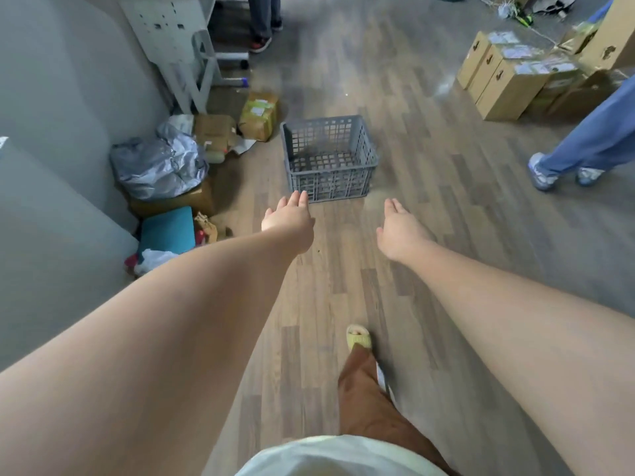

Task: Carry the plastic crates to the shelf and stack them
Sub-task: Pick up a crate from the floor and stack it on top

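Observation:
A grey plastic crate point(330, 159) with lattice walls stands empty on the wood floor ahead of me. Both my arms stretch out toward it. My left hand point(288, 217) hovers just short of the crate's near left corner, fingers apart and holding nothing. My right hand point(400, 231) is a little further back and to the right of the crate, also open and empty. Neither hand touches the crate. My right foot in a yellow sandal point(359, 338) is stepping forward. No shelf for stacking is clearly visible.
Parcels, a silver bag point(159, 166) and a teal box point(167, 230) pile along the left wall. A white metal frame point(178, 46) leans behind them. Cardboard boxes point(498, 77) sit at the right back. A person's legs in blue trousers point(584, 142) stand at right, another person's point(263, 22) far back.

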